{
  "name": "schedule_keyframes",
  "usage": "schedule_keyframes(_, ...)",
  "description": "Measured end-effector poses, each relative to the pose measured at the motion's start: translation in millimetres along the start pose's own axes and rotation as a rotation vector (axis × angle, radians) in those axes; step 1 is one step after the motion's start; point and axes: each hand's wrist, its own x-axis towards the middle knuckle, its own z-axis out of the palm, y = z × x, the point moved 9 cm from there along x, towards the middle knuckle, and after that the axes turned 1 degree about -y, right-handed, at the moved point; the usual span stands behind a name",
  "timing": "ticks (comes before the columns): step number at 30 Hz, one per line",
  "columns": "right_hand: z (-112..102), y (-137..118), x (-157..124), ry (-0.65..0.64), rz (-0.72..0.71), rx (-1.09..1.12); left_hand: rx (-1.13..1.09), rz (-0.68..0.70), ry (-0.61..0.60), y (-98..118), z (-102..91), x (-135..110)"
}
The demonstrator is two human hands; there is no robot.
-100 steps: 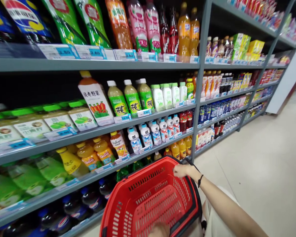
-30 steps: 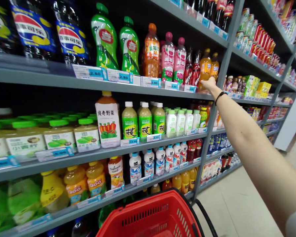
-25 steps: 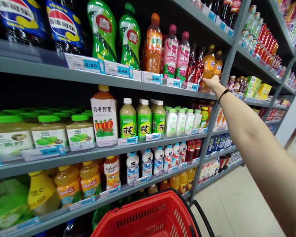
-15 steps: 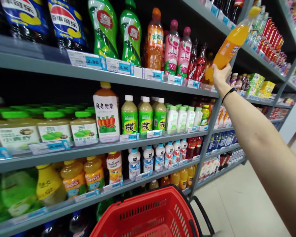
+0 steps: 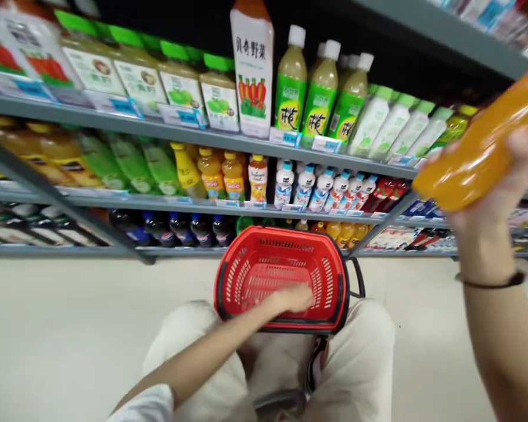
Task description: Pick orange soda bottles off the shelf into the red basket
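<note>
My right hand (image 5: 495, 202) is wrapped round a bottle of orange soda (image 5: 479, 155), raised at the right in front of the shelves. The bottle is tilted, and its upper end runs out of the picture. A red shopping basket (image 5: 226, 281) with black handles stands in front of my knees. My left hand (image 5: 298, 297) reaches over its near rim into the basket, towards its right side. Motion smears the fingers of that hand, so what they do is unclear.
Shelves of drinks (image 5: 246, 140) run across the view behind the basket. Carton-shaped bottles (image 5: 253, 76) and green-labelled bottles (image 5: 290, 88) stand on one shelf, small juice bottles (image 5: 211, 176) below. Pale floor (image 5: 70, 310) lies on both sides of my knees (image 5: 361, 346).
The view has tilted down towards the basket and my knees. My right hand has brought the orange soda bottle down and closer from the upper shelf. My left hand has come into view in the basket.
</note>
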Motion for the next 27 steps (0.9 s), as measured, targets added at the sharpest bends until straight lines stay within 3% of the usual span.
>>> schedule_keyframes(4, 50, 132, -136, -0.13, 0.5, 0.08, -0.171, 0.124, 0.277, 32, -106.7, 10)
schedule_keyframes(6, 83, 192, -187, -0.247, 0.675, 0.062, -0.297, 0.195, 0.376, 49, -143.2, 8)
schedule_keyframes(8, 123, 236, -228, -0.375, 0.782, 0.142, -0.635, 0.293, 0.479, 52, -166.0, 0)
schedule_keyframes(10, 150, 267, -255, -0.441, 0.807, 0.146, -0.96, 0.299, 0.592, 33, -173.2, -11)
schedule_keyframes(13, 162, 296, -275, -0.638, 0.755, 0.016, -1.103, 0.183, 0.749, -4, -169.0, -32)
schedule_keyframes(15, 135, 314, -277, -0.799, 0.708, -0.305, -1.103, 0.15, 0.804, -19, -169.7, -46)
schedule_keyframes(16, 105, 325, -271, -0.822, 0.675, -0.622, -1.109, 0.15, 0.821, -22, -172.1, -52)
schedule_keyframes(19, 8, 346, -254, -0.61, 0.775, -1.1, -1.161, 0.165, 0.858, -26, -185.6, -66)
schedule_keyframes(21, -35, 362, -257, -0.575, 0.885, -1.3, -1.215, 0.166, 0.88, -28, -196.2, -72)
schedule_keyframes(23, -55, 380, -266, -0.594, 0.955, -1.415, -1.257, 0.163, 0.91, -30, -206.1, -76)
schedule_keyframes(27, -63, 409, -263, -0.624, 0.995, -1.512, -1.279, 0.166, 0.975, -35, -217.9, -78)
